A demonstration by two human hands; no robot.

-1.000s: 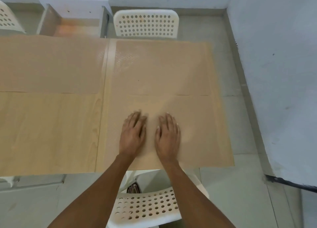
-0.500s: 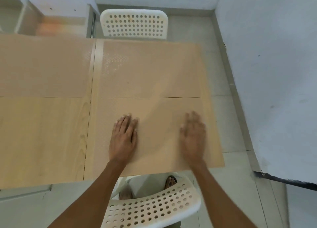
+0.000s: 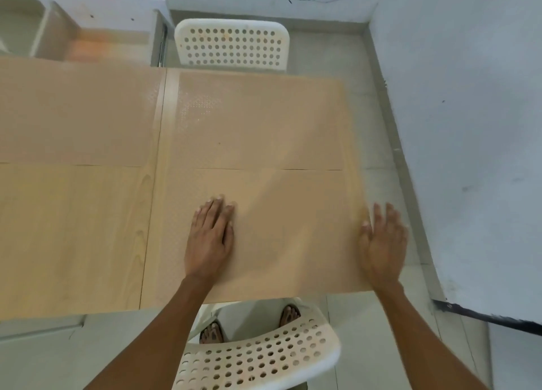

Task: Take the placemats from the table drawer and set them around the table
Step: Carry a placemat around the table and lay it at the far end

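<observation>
Tan dotted placemats lie flat on the light wooden table. The near right placemat is under my hands. A second placemat lies beyond it at the far right, and a third placemat covers the far left. My left hand rests palm down on the near placemat, fingers together. My right hand lies flat at that placemat's right edge, by the table's right side. Neither hand holds anything.
A white perforated chair stands at the table's far side and another white chair is right below me, with my feet behind it. An open drawer juts out at the far left. A wall runs close on the right.
My right hand has slid rightwards across the near placemat, from beside the left hand to the placemat's right edge. The left hand has stayed in place. The view has shifted slightly.
</observation>
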